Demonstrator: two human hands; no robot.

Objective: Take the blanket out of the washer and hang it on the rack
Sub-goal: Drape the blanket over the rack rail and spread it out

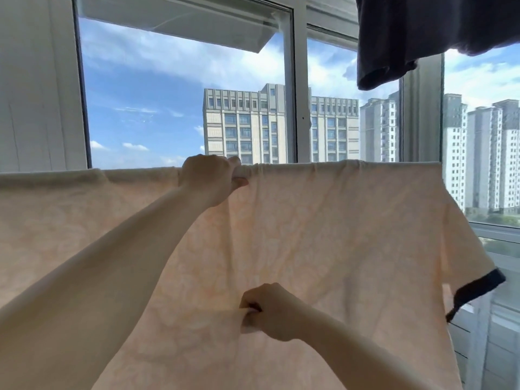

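A pale peach blanket (337, 226) with a faint pattern hangs spread wide over a horizontal rack bar, which the cloth hides along its top fold. A dark trim shows at the blanket's lower right corner (478, 288). My left hand (211, 180) is raised to the top fold and grips the blanket where it bends over the bar. Lower down, my right hand (270, 312) pinches a fold of the hanging cloth in front of me. The washer is not in view.
A dark garment (416, 38) hangs from above at the upper right. Behind the blanket is a large window with a white frame (292, 94), showing tall buildings and sky. A white wall panel (36, 80) stands at the left.
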